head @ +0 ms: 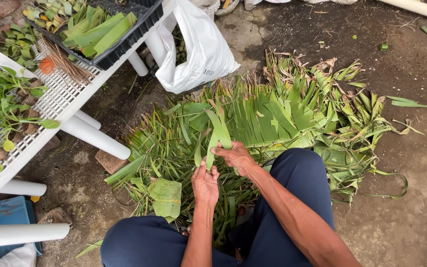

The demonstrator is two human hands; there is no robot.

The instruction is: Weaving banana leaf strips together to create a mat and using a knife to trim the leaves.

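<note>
Green leaf strip [217, 136]: held upright between both hands above the leaf pile [273, 123] on the ground, long axis running away from the body, lower end pinched by the left hand [205, 184], upper fold gripped by the right hand [236, 157].

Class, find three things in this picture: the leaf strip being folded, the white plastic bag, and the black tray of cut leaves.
Leaf strip [219, 129]: head view, on its upper bend.
White bag [201, 49]: head view, middle of its side.
Black tray [127, 43]: head view, on its front wall.
</note>
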